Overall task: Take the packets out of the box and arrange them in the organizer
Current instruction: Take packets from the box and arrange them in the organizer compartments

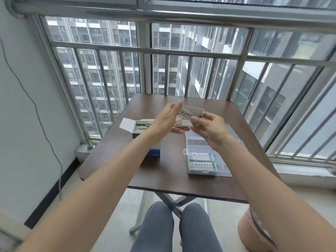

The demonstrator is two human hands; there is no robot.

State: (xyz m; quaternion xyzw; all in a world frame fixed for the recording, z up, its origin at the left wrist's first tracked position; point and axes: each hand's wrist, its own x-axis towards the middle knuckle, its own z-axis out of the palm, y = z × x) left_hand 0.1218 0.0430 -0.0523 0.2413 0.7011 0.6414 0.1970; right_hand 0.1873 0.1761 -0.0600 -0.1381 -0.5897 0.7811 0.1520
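1. Pale paper packets (190, 114) with dark print are what I have raised above the dark brown wooden folding table (163, 171), between the box and the organizer.
2. My right hand (211, 130) pinches their near edge between thumb and fingers; my left hand (168, 118) is flat and loose, fingers extended against the far end, apparently squaring the stack.
3. I judge the step as aligning them before lowering them into a free compartment of the clear plastic organizer (192, 142); two near compartments already hold green-and-white packets (201, 161).
4. To do it well, I would keep the edges flush and slide them in lengthwise.
5. The open white-flapped cardboard box (138, 127) shows more packets inside.
6. The print looks like characters, too blurred to read; a blue item (154, 153) carries tiny illegible lettering.
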